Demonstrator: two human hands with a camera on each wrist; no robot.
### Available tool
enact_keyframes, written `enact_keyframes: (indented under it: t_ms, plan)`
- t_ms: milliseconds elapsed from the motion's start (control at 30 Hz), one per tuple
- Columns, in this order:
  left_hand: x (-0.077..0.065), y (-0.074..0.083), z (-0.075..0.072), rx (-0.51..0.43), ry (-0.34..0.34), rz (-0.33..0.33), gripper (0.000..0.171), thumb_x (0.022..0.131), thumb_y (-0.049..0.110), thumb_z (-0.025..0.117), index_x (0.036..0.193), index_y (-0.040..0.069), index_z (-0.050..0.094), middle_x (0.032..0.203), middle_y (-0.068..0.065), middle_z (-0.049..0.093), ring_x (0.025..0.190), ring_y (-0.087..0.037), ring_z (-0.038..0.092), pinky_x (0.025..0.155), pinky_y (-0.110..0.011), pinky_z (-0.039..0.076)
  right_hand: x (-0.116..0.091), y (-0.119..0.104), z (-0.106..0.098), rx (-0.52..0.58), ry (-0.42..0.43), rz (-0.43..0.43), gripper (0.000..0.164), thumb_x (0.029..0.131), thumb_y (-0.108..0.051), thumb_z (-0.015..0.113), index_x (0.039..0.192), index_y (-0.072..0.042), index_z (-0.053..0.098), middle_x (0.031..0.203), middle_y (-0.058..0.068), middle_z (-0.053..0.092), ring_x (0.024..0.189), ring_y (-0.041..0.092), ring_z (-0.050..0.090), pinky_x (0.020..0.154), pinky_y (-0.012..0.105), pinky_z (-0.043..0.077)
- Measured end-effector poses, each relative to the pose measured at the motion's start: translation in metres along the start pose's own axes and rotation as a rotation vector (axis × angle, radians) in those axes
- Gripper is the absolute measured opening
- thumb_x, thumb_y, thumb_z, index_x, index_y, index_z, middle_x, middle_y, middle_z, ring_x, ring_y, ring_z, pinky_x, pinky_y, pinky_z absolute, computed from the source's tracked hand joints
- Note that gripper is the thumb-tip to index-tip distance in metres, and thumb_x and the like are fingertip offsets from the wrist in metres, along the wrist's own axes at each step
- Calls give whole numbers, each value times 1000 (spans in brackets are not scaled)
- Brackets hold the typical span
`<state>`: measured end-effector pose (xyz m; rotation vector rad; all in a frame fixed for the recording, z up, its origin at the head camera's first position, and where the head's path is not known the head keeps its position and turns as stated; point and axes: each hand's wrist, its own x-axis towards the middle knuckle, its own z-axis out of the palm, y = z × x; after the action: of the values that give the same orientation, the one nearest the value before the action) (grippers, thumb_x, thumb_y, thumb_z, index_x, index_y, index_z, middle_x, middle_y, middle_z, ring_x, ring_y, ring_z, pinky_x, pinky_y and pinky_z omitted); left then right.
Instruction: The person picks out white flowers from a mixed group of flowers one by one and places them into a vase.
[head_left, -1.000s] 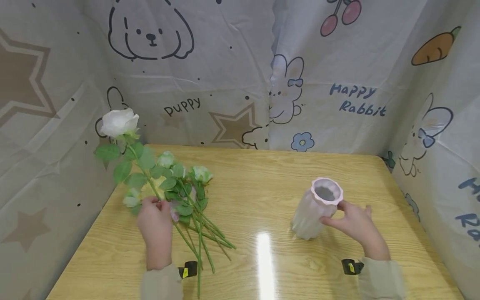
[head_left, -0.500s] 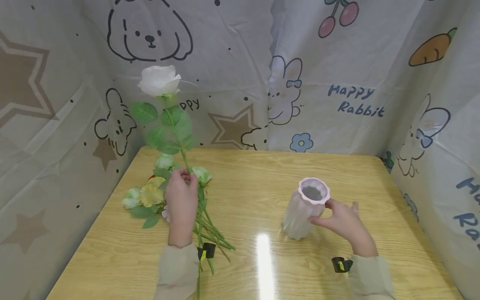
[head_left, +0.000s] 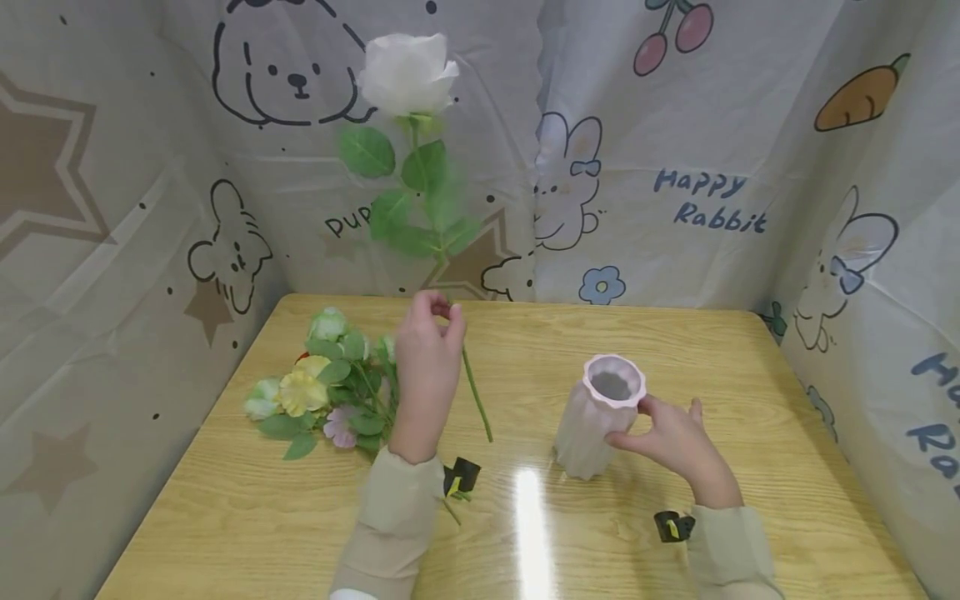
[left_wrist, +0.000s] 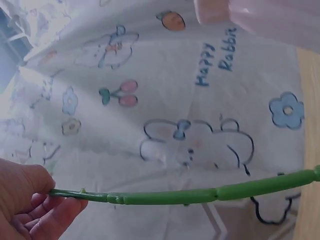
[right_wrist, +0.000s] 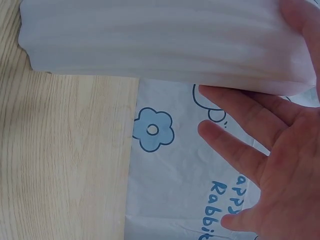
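Observation:
My left hand (head_left: 429, 367) pinches the green stem of a white rose (head_left: 408, 77), which stands nearly upright with its bloom well above the table. In the left wrist view, thumb and fingertips of the left hand (left_wrist: 30, 197) hold the stem (left_wrist: 170, 197), whose jointed lower part runs free. A pale pink vase (head_left: 587, 429) with a scalloped rim stands at the right of the table, its mouth facing up. My right hand (head_left: 678, 442) grips it just below the rim from the right. In the right wrist view, some fingers touch the vase's side (right_wrist: 150, 40) while others spread away.
Several artificial flowers lie in a pile at the left, among them a yellow flower (head_left: 302, 388) and a purple flower (head_left: 341, 427). The wooden table (head_left: 517, 350) is enclosed by a printed cloth (head_left: 465, 150) at the back and sides.
My left hand has lifted the white rose up and to the right, away from the pile, turning it more upright. The right hand and the vase have shifted left.

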<state>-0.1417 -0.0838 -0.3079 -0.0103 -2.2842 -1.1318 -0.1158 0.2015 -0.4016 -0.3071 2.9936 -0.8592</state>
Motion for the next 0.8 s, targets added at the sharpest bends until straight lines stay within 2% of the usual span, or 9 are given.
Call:
enact_keyframes:
  t_ms: [300,567,700,800]
  plan:
    - [5,48,14,-96,44,203,20,87,15,48,96,-2,52,85,-15,62,66,-18,61,60,-24,52,0,1,1,15,-1,-2,67,67,-52,66,114,-5,54,110,18,63,106,38,55,92,79,1]
    - [3,78,19,-286,90,277,20,87,16,48,97,-2,52,86,-14,62,64,-16,60,60,-17,50,1,4,1,1,9,-7,68,68,-51,66,116,-5,53,109,18,64,105,37,56,93,79,3]
    - [2,87,24,-347,146,331,20,88,16,49,93,-3,52,83,-15,61,65,-17,61,62,-16,51,1,5,2,7,7,-7,66,69,-50,66,116,-5,53,109,18,64,105,37,56,93,79,3]
    - [1,92,27,-384,159,348,20,88,17,49,92,-3,52,82,-15,60,65,-17,61,62,-16,51,1,6,3,10,4,-7,66,69,-50,66,116,-5,53,110,18,63,106,37,55,93,79,3]
